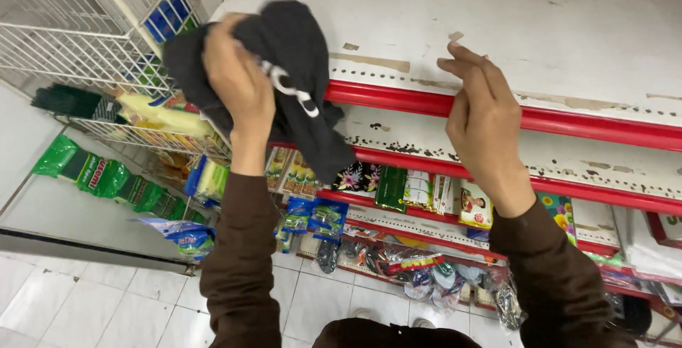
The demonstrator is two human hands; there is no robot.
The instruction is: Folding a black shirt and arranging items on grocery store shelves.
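Note:
My left hand (238, 82) grips a dark grey cloth (298, 57) with a white mark on it, bunched at the front left corner of a bare white shelf top (511, 21). Part of the cloth hangs down over the shelf's red front edge (398, 99). My right hand (483, 124) hovers over that red edge further right, with nothing in it; its fingers are loosely curled, the fingertips close to the worn, peeling shelf surface. Both arms wear dark brown sleeves.
Lower red-edged shelves (426, 213) carry packets and hanging packaged goods. A white wire basket rack (85, 42) at the left holds yellow and blue packs. Green packets (99, 174) lie below it. White floor tiles (85, 305) lie underneath.

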